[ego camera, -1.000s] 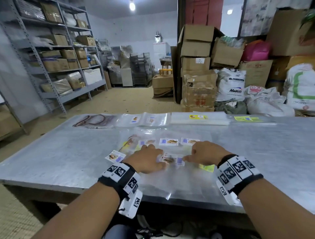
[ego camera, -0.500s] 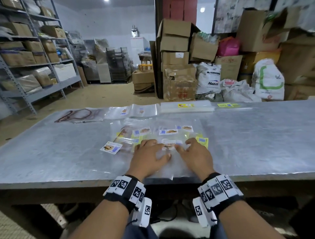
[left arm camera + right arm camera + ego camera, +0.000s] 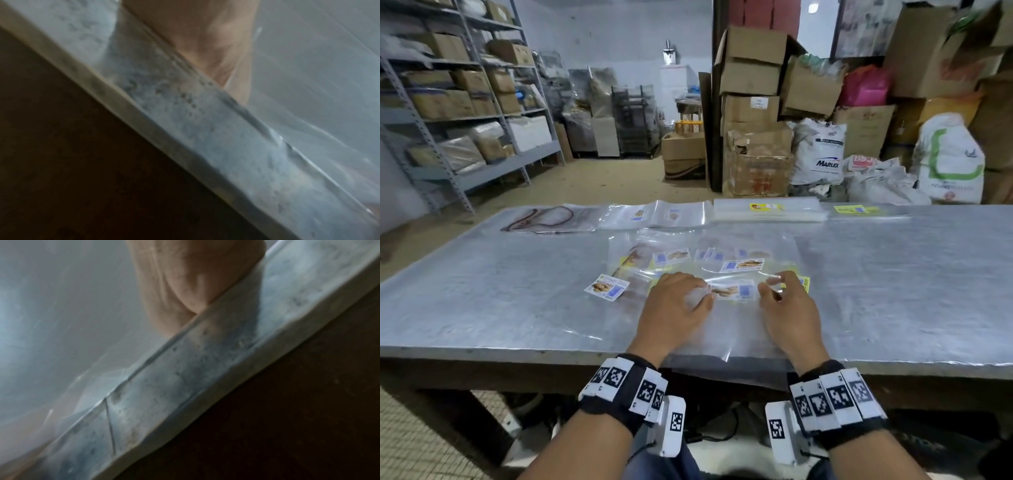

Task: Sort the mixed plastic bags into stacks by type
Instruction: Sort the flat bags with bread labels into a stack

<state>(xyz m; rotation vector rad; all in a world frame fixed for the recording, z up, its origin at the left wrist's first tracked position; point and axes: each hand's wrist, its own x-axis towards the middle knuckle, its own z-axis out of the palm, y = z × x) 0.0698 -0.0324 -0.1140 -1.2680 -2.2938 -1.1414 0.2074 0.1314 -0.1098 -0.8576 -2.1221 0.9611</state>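
On the grey mottled metal table [image 3: 482,294], a loose pile of clear plastic bags with printed labels [image 3: 709,263] lies at the near middle, spreading from the near edge toward the centre. The left hand [image 3: 674,310] and the right hand [image 3: 789,308] both rest on the pile, palms down, on either side of the top clear bag with a white-and-blue food label [image 3: 732,290]. The left fingertips curl and pinch the bag's left edge beside the label; the right thumb and fingers pinch its right edge, where the film lifts slightly. Along the table's far edge lie sorted bags in a row: a clear bag with a brown looped print [image 3: 548,219] at the far left, clear bags with small labels [image 3: 657,215] next, then a thick stack of clear bags with a yellow label [image 3: 768,209], and a thin stack with a yellow-green label [image 3: 856,209] at the far right. Both wrist views are blurred, showing only palm, film and table edge.
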